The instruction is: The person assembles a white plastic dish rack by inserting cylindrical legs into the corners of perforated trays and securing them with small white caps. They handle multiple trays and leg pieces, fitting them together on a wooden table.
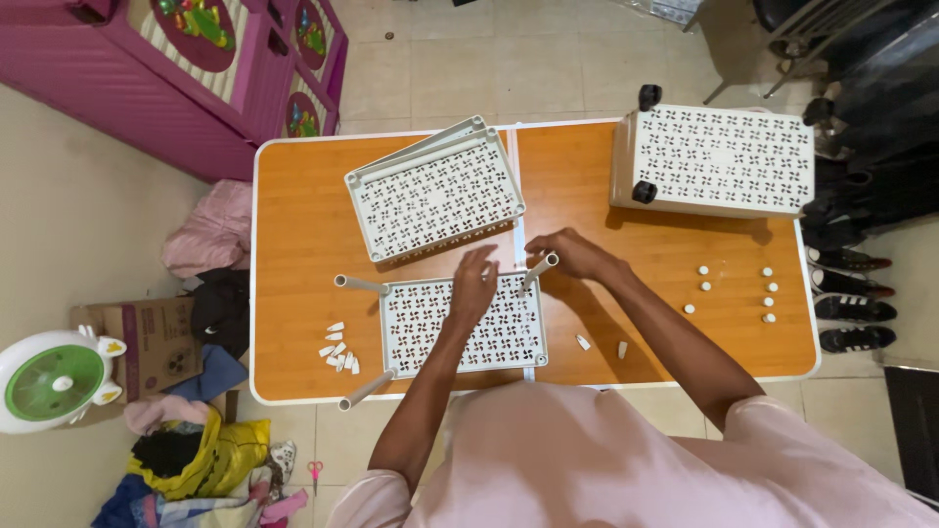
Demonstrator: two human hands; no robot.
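Left hand point(473, 284) pressing flat on perforated white shelf panel point(460, 326); right hand point(567, 252) gripping grey tube point(538, 269) at panel's far corner. Stacked panels point(435, 191) beyond, small white caps point(339, 348) on orange table point(293, 244).

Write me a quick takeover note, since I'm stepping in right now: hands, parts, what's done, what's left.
Left hand presses on the front shelf panel. Right hand holds a grey tube at the panel's far right corner.
Done: tubes stand in the panel's two left corners.
Left: the near right corner has no tube.
Nearby: spare panels, stacked shelves with wheels, white caps at left, round caps at right.
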